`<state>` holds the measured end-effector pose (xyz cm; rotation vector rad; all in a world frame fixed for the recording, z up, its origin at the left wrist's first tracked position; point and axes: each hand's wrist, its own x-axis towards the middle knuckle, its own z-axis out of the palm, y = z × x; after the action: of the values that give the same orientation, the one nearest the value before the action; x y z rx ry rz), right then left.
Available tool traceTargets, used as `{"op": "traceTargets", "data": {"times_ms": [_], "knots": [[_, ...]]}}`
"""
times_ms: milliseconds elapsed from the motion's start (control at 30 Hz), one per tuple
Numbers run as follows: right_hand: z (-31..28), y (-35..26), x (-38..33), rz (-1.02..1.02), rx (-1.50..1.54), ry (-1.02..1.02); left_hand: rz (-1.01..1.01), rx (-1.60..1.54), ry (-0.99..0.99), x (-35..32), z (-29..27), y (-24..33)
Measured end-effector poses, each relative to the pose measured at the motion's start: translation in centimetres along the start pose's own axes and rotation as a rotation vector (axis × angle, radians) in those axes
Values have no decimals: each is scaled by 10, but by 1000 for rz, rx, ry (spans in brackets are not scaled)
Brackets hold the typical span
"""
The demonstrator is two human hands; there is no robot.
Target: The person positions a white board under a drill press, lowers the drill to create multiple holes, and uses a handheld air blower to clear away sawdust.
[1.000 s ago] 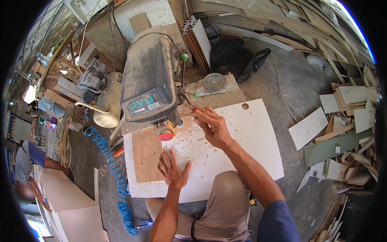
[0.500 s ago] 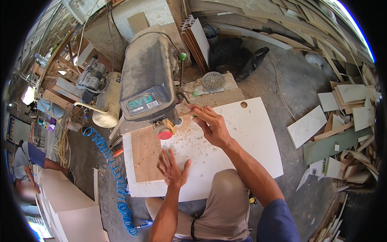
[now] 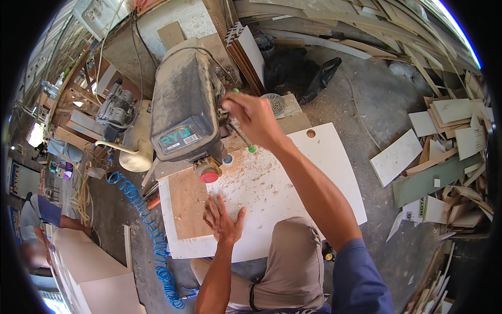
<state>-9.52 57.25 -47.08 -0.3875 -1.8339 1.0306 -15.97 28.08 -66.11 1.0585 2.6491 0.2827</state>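
Observation:
My left hand (image 3: 224, 220) lies flat with fingers spread on a white board (image 3: 282, 209), near its brown bare patch (image 3: 189, 204). My right hand (image 3: 256, 118) is raised at the right side of a dusty dark drill press (image 3: 183, 110), its fingers curled round a feed lever; a green knob (image 3: 236, 90) peeks out above them. A second green knob (image 3: 252, 149) hangs on another lever below the hand. Wood shavings (image 3: 256, 170) cover the board around the press. A red round button (image 3: 209, 178) sits on the press front. Toward its far right corner, the board has a round hole (image 3: 311, 133).
A coiled blue air hose (image 3: 149, 225) runs along the floor at left, beside a cream tank (image 3: 137, 138). Board offcuts (image 3: 449, 141) lie piled at right. Far left, another person (image 3: 39, 220) bends over a large panel (image 3: 99, 261). A black plastic bag (image 3: 321, 81) lies behind.
My right hand has moved up and slightly left, from near the board to higher beside the press. The feed levers have turned. My left hand stays flat on the board.

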Motion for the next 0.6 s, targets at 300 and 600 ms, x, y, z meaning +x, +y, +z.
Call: {"op": "traceTargets", "data": {"times_ms": [300,600], "knots": [[11,33,61,149,-21,110,10,7,5,2,4,5],[-1,-5,-30,144,70,42,-8,21,0,1,3,1]]}}
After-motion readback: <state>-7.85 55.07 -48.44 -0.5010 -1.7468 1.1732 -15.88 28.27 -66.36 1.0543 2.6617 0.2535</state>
